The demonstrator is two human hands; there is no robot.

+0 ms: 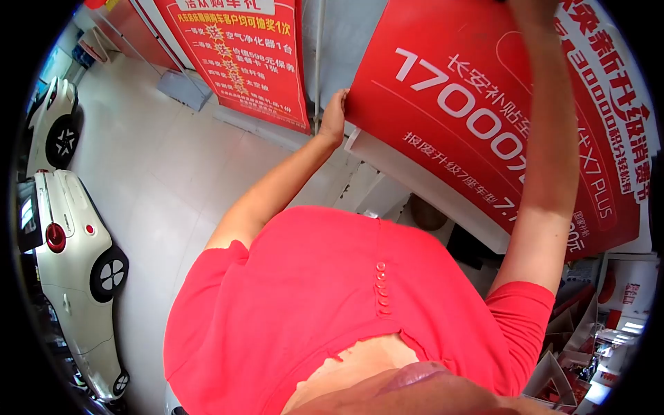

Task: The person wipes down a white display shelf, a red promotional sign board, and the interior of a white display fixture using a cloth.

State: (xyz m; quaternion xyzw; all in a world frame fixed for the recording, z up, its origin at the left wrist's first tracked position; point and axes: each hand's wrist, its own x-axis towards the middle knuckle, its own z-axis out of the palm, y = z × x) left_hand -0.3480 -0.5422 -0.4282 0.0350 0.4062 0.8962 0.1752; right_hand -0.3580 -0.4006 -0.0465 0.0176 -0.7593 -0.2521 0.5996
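A large red sign board (432, 76) with white Chinese lettering and the figure 17000 lies slanted in front of me. My left hand (333, 119) is closed at its left edge, with the fingers partly hidden by the board. Over the board reaches my right arm, and my right hand (534, 10) is at the very top of the view. That hand is cut off by the frame edge, so its fingers do not show clearly. A small dark patch shows beside it, too cropped to name.
Beneath the board is a white ledge (429, 183). A red banner (242, 62) stands at the upper left. White cars (76, 256) are parked along the left on a pale tiled floor (162, 173). Red and white boxes (564, 373) crowd the lower right.
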